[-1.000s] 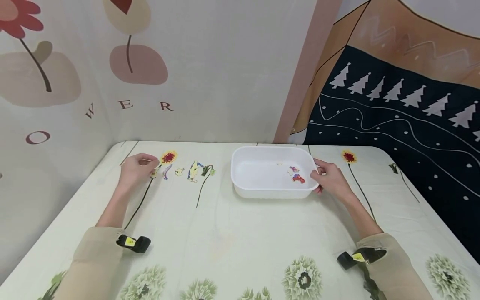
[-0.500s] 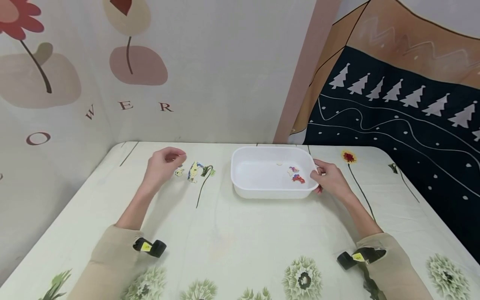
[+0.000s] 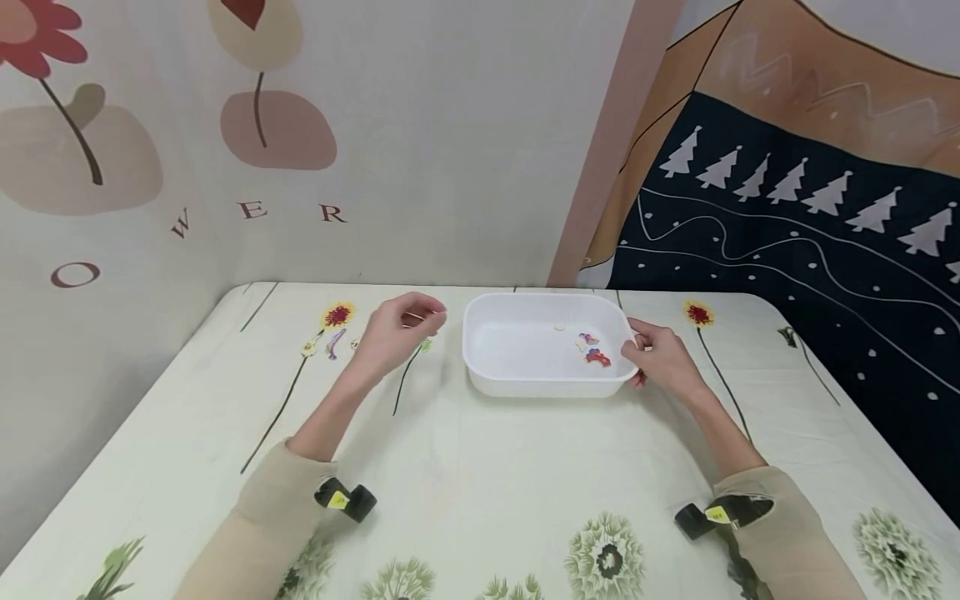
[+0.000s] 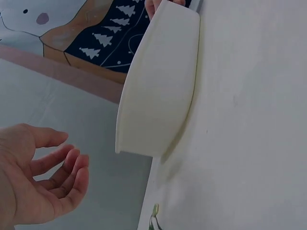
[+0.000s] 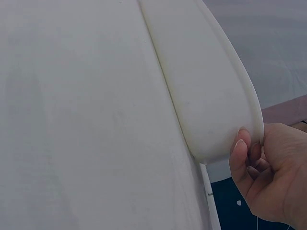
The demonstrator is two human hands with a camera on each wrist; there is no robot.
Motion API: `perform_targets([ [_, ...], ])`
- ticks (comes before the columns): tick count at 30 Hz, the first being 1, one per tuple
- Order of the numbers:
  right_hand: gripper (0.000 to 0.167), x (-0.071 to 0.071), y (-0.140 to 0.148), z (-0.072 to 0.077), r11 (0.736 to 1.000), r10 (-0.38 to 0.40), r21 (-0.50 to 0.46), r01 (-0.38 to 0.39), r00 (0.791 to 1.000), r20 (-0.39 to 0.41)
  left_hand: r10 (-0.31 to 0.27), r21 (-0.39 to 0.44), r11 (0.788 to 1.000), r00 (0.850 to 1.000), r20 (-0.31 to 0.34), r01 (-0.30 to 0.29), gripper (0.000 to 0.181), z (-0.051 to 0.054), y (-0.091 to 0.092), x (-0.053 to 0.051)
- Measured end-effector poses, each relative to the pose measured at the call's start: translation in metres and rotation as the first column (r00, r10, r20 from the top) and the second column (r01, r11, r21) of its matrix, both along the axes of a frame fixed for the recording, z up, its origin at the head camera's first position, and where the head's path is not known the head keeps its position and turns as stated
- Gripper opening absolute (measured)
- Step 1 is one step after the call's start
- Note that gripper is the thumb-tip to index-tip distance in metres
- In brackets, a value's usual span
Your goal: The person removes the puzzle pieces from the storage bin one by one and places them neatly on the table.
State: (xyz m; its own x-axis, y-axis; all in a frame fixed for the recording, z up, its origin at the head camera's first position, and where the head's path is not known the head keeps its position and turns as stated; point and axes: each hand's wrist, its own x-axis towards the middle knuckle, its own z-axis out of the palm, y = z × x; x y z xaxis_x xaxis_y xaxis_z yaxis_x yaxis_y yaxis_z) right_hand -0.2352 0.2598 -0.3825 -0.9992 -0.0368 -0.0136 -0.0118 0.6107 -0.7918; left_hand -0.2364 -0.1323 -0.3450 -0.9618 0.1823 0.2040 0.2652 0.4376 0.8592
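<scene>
In the head view, a white plastic basin stands at the back middle of the table. My right hand grips its right end, with fingers at the outer wall in the right wrist view. Several small coloured flat pieces lie inside the basin on the right. My left hand hovers left of the basin, apart from it. Its fingers are curled with the thumb near the index finger in the left wrist view; whether a thin piece is between them is unclear. Left of this hand lies a small purple piece.
A light tablecloth with printed flowers covers the table. Beside the purple piece is a small pale piece, over a printed stem. My left hand hides part of the row of pieces. A pale curtain hangs behind the table.
My left hand has moved right from the far-left pieces, past the others, toward the basin. The purple piece shows again behind it. My right hand and the basin have stayed put.
</scene>
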Motion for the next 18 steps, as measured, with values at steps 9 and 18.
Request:
perform_targets([
  [9,0.06,0.001,0.001,0.001,1.0,0.019,0.007,-0.019,1.0,-0.008,-0.111,0.068,0.991,0.994,-0.017,0.112,0.016,-0.002,0.045,-0.006],
  [18,0.061,0.001,0.001,0.001,1.0,0.024,0.005,-0.024,1.0,-0.012,-0.196,0.119,0.974,0.981,0.004,0.194,0.017,-0.004,0.08,-0.013],
])
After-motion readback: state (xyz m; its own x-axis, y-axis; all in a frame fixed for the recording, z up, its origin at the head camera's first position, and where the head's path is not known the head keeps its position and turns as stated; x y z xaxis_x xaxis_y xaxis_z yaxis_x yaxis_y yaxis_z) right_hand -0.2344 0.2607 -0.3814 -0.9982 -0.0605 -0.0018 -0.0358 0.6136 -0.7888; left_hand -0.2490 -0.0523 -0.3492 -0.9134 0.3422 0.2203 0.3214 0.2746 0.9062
